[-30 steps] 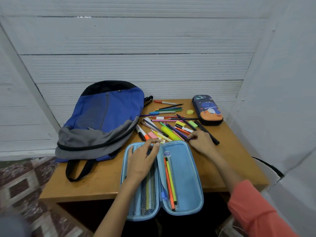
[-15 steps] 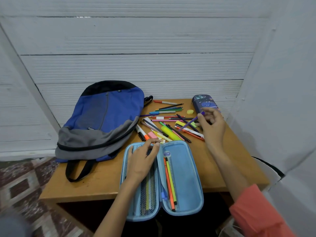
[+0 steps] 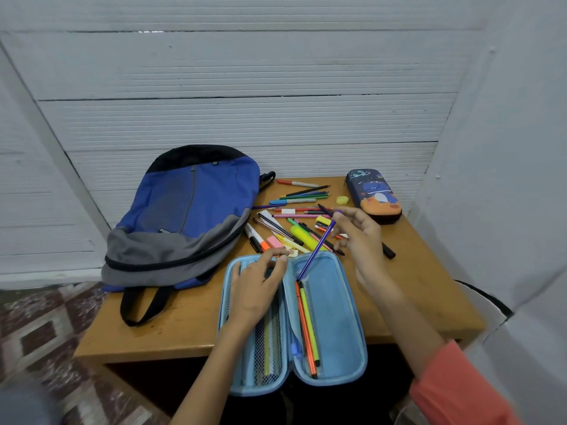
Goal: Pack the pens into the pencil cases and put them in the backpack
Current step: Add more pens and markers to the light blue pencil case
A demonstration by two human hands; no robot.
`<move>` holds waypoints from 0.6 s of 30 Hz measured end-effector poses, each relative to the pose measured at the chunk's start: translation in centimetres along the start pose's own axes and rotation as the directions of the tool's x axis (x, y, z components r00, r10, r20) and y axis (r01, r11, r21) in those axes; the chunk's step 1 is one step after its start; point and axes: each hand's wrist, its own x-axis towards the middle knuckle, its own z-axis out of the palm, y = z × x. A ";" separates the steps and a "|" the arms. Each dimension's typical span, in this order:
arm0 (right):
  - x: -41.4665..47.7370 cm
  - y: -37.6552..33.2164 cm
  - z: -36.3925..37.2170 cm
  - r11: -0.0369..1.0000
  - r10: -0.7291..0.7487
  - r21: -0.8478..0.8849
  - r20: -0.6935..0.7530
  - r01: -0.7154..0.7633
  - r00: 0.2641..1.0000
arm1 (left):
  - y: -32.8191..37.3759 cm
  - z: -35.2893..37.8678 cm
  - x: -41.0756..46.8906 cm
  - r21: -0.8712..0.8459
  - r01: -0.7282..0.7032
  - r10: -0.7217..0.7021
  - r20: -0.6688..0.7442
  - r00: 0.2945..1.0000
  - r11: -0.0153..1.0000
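Two pens [image 3: 306,326] in blue case [image 3: 337,317] (right half); purple pen [image 3: 317,248] pinched.

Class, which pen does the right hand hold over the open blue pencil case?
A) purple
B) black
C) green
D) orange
A: the right hand pinches a purple pen, its lower end over the pencil case.

Wooden table [image 3: 184,326] bears backpack [image 3: 190,216], loose pens [image 3: 302,236], open case [image 3: 337,317] and closed case [image 3: 374,194].
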 end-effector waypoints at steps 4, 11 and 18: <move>-0.1 0.5 -0.1 0.995 -0.022 -0.092 -0.002 0.022 1.000 | 0.0 0.0 0.0 0.001 -0.010 0.010 0.008 1.000 1.000; -1.7 2.8 0.7 0.839 0.332 -0.527 0.296 -0.137 0.896 | 0.1 0.0 0.0 0.004 -0.009 0.009 0.003 1.000 1.000; -2.2 3.6 1.6 0.712 0.297 -0.702 0.320 0.015 0.899 | -0.1 0.0 0.1 -0.008 0.005 -0.005 0.009 1.000 1.000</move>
